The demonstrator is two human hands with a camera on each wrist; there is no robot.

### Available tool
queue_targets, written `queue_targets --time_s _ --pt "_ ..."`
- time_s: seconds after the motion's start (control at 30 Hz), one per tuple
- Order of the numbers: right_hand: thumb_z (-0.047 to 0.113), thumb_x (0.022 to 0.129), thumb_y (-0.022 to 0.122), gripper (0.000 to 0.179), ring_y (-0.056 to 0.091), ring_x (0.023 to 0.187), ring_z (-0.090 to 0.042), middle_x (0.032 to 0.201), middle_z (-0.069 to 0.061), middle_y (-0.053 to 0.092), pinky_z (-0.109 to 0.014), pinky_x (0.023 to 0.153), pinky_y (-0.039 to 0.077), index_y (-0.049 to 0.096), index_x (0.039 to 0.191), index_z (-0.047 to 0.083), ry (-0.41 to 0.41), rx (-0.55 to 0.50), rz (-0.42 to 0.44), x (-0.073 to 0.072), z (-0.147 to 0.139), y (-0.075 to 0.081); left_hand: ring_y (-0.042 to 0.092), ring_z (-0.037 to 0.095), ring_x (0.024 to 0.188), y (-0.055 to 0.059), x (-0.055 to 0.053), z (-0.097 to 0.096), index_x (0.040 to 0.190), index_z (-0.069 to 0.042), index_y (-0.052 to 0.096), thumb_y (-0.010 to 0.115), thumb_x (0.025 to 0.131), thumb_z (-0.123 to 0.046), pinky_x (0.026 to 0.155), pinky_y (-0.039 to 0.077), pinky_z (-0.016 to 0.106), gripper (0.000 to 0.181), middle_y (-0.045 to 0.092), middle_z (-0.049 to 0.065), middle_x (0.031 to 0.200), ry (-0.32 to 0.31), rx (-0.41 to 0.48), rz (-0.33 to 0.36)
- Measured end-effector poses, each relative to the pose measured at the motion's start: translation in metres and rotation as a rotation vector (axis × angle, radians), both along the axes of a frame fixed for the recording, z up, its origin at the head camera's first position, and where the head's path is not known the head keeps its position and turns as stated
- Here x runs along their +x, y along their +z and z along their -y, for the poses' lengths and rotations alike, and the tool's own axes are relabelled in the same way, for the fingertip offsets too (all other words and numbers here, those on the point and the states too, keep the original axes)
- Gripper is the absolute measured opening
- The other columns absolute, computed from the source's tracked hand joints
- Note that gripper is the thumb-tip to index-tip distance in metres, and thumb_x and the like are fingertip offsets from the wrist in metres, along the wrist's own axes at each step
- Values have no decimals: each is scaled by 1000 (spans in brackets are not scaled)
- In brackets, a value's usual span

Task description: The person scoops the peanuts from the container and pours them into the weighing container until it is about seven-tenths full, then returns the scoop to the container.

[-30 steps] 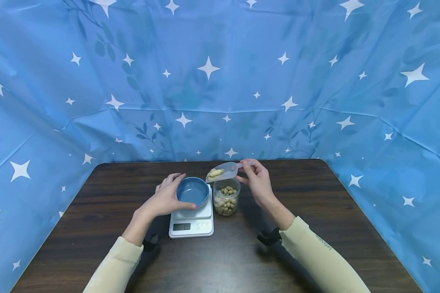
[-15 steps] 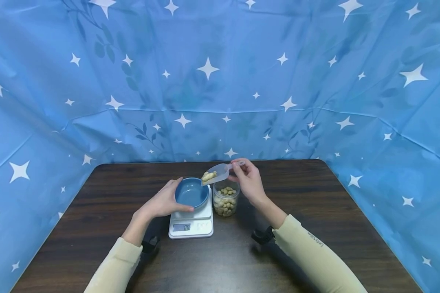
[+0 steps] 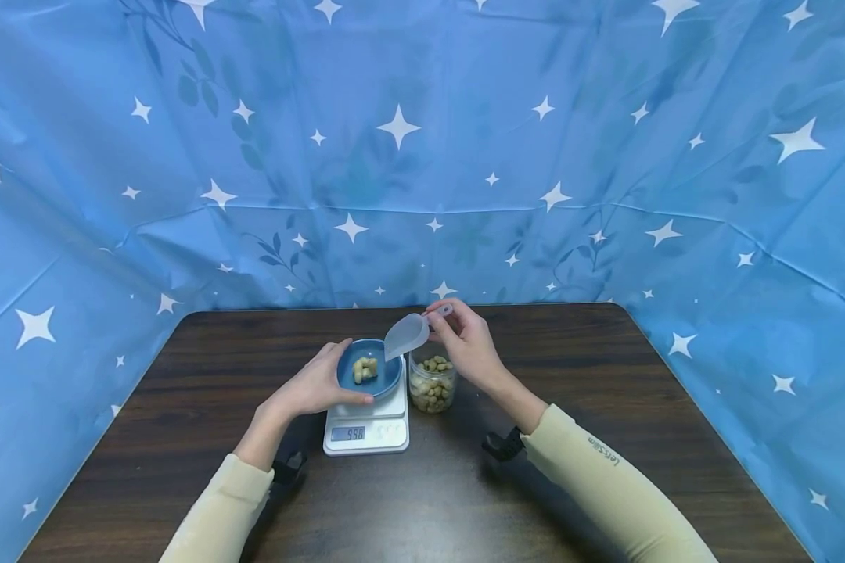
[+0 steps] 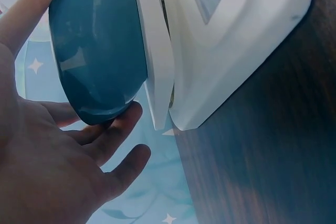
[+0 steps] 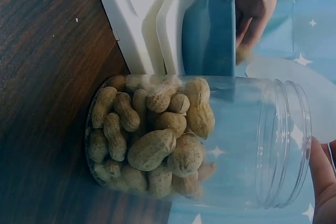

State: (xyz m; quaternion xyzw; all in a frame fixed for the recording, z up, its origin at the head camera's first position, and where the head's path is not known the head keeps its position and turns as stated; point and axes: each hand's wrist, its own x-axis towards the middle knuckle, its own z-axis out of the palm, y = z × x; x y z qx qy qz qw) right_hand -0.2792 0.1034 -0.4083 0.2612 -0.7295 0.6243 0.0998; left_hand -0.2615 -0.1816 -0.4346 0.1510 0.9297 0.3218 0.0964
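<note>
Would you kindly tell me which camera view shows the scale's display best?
The head view: the display appears whole there, with digits on it. The left wrist view shows only part, cut off at the top; the right wrist view shows some scale but no discernible display.

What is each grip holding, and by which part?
The left grip holds the blue bowl around its outer side; the right grip pinches the translucent scoop by its handle.
</note>
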Motion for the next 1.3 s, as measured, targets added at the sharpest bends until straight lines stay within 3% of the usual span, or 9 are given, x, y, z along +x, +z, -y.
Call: queue_targets --time_s 0.3,0.5,0.77,1.03,1.3 --pt "11 108 55 21 69 106 -35 117 -21 65 -38 85 58 62 119 -5 -7 -28 -3 2 -8 5 45 40 134 0 2 1 160 3 24 88 75 -56 106 40 60 123 35 27 154 -5 4 -4" --pt "12 108 54 22 68 107 -35 118 -22 65 -44 85 58 60 119 -6 -13 -40 -14 4 -21 11 42 43 138 -1 2 1 161 3 22 87 75 -58 106 39 62 124 32 28 156 -13 -14 -8" --pt "11 109 51 23 66 110 -35 117 -24 63 -38 86 58 57 119 -9 -40 -16 -12 7 -40 24 29 48 144 3 3 0 163 -4 22 83 78 -61 108 26 72 120 25 26 161 -8 -25 -36" --pt "14 109 52 23 67 107 -33 115 -21 64 -39 85 58 58 118 -7 -64 85 7 7 -54 36 24 43 148 7 3 -14 162 -10 32 84 81 -54 111 14 70 105 24 20 163 -35 48 -140" --pt "22 109 54 24 70 94 -24 107 -13 68 -33 78 59 62 117 1 -58 344 56 7 -56 46 36 34 145 9 1 -41 157 -11 42 80 87 -51 114 12 67 89 34 14 160 -97 95 -233"
